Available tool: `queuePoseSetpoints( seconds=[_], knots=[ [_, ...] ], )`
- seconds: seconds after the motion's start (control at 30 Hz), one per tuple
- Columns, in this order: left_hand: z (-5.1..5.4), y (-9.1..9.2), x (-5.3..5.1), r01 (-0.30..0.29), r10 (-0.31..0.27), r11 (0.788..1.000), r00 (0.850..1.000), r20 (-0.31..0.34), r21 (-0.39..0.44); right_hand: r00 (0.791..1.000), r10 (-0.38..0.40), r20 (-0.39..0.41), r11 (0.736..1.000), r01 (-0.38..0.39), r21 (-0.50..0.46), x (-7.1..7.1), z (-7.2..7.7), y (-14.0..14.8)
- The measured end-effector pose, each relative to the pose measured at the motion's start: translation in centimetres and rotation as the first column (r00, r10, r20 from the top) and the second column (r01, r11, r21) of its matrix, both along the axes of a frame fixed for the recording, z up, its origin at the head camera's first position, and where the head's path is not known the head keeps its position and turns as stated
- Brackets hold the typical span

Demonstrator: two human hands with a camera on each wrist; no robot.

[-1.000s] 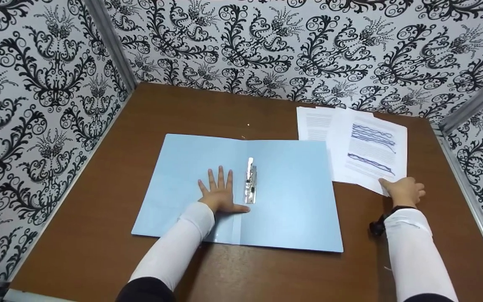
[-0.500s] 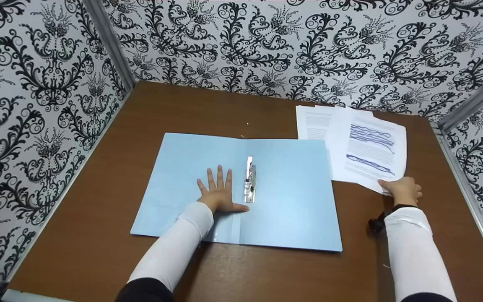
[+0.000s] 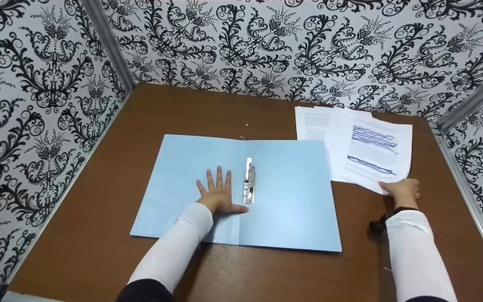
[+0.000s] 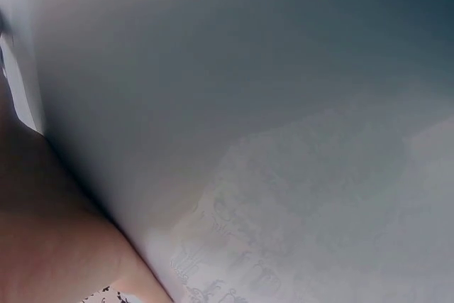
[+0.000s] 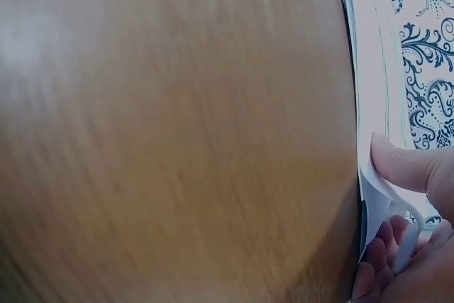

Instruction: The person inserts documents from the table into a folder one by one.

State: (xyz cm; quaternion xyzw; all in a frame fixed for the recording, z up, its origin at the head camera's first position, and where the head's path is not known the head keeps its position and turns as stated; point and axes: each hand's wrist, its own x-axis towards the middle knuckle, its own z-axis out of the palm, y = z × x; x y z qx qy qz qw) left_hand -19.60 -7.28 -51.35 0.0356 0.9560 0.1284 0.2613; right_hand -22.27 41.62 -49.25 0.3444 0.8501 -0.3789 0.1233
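Observation:
A light blue folder [image 3: 289, 197] lies spread open on the table, with a metal clip [image 3: 250, 182] near its spine. My left hand [image 3: 218, 197] rests flat on its left cover, fingers spread and thumb reaching across the spine. In the left wrist view the blue cover [image 4: 248, 90] fills most of the picture beside part of the hand. At the right, my right hand [image 3: 403, 191] pinches the lower right corner of the top paper sheet [image 3: 369, 147], which bears blue scribbled lines. The right wrist view has the thumb [image 5: 397, 161] on top, with fingers under the bent corner.
More printed sheets [image 3: 315, 126] lie under the top one, and the folder's right cover overlaps them. The brown table [image 3: 191, 107] is bounded by patterned walls [image 3: 266, 46] at the back and both sides.
The top sheet's right edge has lifted and bowed to the right at my right hand. My left hand and the folder stay where they were.

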Motion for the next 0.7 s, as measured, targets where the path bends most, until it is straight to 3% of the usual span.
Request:
queuePoseSetpoints(
  seconds=[0.13,0.3,0.53,0.7],
  knots=[
    [0.6,-0.2,0.3,0.0,0.0,1.0,1.0,0.011,0.011,0.998,-0.049,-0.036,0.995,0.046,-0.091,0.3,-0.4,0.2],
    [1.3,-0.3,0.7,0.013,-0.013,1.0,1.0,-0.014,0.013,0.996,-0.017,-0.086,0.993,0.006,-0.116,0.7,-0.8,0.6],
    [0.9,-0.3,0.6,0.016,-0.016,1.0,1.0,-0.003,0.01,0.986,0.136,-0.101,0.99,-0.131,0.058,1.2,-1.0,1.5],
    [-0.1,-0.3,0.2,0.009,-0.009,1.0,1.0,0.007,0.01,0.984,0.127,-0.125,0.986,-0.111,0.122,1.5,-1.3,1.8]
  ],
)
